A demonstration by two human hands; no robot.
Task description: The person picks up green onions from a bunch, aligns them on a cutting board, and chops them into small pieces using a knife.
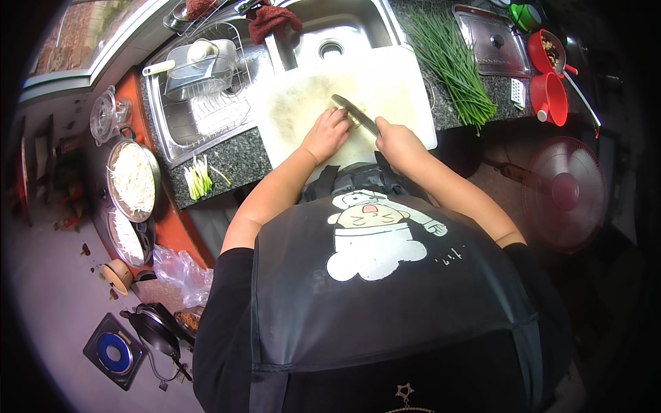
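Note:
My right hand (402, 140) grips the handle of a kitchen knife (355, 112), its dark blade slanting up and left across a white cutting board (408, 98). Beside the blade, my left hand (326, 133) rests on the board with curled fingers, the fingertips close to or touching the blade. Whether anything lies beneath those fingers is hidden. Small yellow-green pieces (363, 108) show next to the knife. The board is stained brown on its left side and overlaps the front of the sink (330, 31).
Long green chives (449, 67) lie right of the board, cut pale stalks (198, 178) left of it. A dish rack (217, 98) stands in the left basin. Farther left is a bowl of white shreds (133, 178). Red pans (549, 98) and a fan (565, 193) are at right.

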